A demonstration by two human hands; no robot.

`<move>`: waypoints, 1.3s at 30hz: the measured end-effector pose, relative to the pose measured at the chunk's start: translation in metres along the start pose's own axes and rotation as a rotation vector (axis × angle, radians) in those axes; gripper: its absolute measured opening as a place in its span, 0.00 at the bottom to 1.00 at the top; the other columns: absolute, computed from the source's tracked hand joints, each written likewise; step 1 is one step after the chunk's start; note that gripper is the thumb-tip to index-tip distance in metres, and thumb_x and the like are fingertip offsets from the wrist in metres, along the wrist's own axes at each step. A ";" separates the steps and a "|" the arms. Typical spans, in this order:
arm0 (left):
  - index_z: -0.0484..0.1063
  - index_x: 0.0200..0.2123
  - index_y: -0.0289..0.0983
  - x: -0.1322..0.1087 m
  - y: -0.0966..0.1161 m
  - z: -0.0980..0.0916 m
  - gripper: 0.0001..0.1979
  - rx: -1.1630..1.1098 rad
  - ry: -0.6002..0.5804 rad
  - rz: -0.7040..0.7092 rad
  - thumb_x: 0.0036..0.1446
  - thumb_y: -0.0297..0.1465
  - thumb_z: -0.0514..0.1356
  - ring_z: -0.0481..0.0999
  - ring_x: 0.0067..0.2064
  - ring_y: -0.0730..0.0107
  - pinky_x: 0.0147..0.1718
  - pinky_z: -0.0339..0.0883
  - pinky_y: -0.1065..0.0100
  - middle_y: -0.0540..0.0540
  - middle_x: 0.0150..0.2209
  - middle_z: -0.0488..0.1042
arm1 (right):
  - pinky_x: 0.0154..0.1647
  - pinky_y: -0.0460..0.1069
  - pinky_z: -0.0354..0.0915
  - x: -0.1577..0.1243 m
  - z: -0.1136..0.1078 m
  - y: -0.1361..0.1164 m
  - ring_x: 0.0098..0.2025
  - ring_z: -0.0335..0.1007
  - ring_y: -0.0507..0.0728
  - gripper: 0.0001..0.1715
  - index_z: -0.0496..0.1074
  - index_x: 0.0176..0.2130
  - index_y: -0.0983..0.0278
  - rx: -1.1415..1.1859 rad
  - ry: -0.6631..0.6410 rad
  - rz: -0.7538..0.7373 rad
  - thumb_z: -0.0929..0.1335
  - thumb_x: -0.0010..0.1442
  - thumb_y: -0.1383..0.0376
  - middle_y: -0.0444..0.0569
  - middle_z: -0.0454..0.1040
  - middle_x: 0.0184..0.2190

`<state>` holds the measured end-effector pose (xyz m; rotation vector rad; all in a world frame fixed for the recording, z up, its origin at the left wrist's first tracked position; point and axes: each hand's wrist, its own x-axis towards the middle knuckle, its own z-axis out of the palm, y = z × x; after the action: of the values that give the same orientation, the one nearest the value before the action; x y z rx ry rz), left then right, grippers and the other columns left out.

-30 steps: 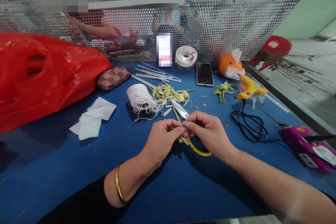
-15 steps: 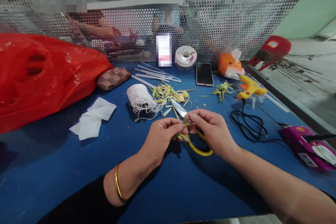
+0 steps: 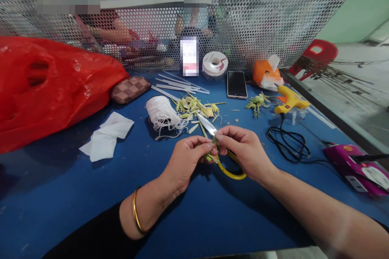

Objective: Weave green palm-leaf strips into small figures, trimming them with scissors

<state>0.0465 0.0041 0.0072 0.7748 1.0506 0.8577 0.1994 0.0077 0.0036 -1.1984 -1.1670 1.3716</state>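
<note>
My left hand (image 3: 185, 162) and my right hand (image 3: 244, 149) meet over the middle of the blue table (image 3: 188, 218). Both pinch a small bundle of green leaf strips (image 3: 212, 154) between their fingertips. Yellow-handled scissors (image 3: 220, 151) lie on the table right under the hands, blades pointing away, the handle loop showing below my right hand. A gold bangle sits on my left wrist.
A pile of leaf scraps (image 3: 196, 107), a white thread bundle (image 3: 161, 113) and white tissues (image 3: 105, 135) lie beyond. A red plastic bag (image 3: 45, 85) fills the left. Phone (image 3: 236, 85), yellow glue gun (image 3: 288, 101), black cord (image 3: 288, 141) and a purple device (image 3: 355, 166) sit right. People sit behind the mesh screen (image 3: 273, 16).
My right hand has lifted slightly and shifted up along the leaf bundle, exposing more of the scissors' yellow loop. My left hand keeps its pinch in nearly the same place.
</note>
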 end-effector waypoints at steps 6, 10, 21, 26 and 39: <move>0.75 0.30 0.32 -0.001 0.000 0.001 0.10 0.031 0.017 0.006 0.47 0.34 0.68 0.74 0.28 0.73 0.29 0.70 0.71 0.46 0.27 0.77 | 0.22 0.45 0.61 -0.001 0.001 -0.001 0.20 0.63 0.48 0.09 0.72 0.27 0.64 -0.047 0.012 0.000 0.71 0.52 0.60 0.40 0.69 0.18; 0.74 0.29 0.33 -0.002 0.000 0.001 0.10 0.126 0.028 0.082 0.48 0.35 0.66 0.75 0.27 0.73 0.28 0.69 0.71 0.47 0.28 0.77 | 0.23 0.45 0.63 -0.002 0.003 -0.002 0.20 0.64 0.48 0.08 0.71 0.26 0.64 -0.100 0.005 -0.031 0.71 0.52 0.61 0.40 0.69 0.17; 0.76 0.25 0.35 -0.003 0.003 0.003 0.07 0.416 0.154 0.215 0.50 0.31 0.60 0.72 0.22 0.73 0.22 0.64 0.74 0.48 0.21 0.76 | 0.23 0.46 0.66 -0.002 0.005 0.001 0.21 0.68 0.50 0.07 0.71 0.25 0.63 -0.116 -0.013 -0.046 0.70 0.52 0.63 0.42 0.73 0.19; 0.75 0.24 0.35 -0.001 0.001 0.001 0.07 0.408 0.153 0.205 0.51 0.30 0.59 0.76 0.24 0.70 0.23 0.67 0.73 0.48 0.23 0.77 | 0.24 0.46 0.67 -0.002 0.006 0.001 0.21 0.69 0.50 0.06 0.70 0.25 0.63 -0.114 -0.011 -0.044 0.70 0.52 0.64 0.42 0.73 0.19; 0.71 0.25 0.35 0.002 0.000 0.002 0.07 0.213 0.188 0.115 0.52 0.32 0.61 0.74 0.21 0.75 0.24 0.69 0.73 0.48 0.24 0.77 | 0.24 0.45 0.65 -0.002 0.006 0.002 0.21 0.67 0.49 0.06 0.70 0.27 0.64 -0.099 -0.007 -0.050 0.70 0.53 0.64 0.40 0.70 0.19</move>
<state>0.0493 0.0052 0.0069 0.9541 1.2882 0.9399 0.1937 0.0052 0.0018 -1.2263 -1.2743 1.2943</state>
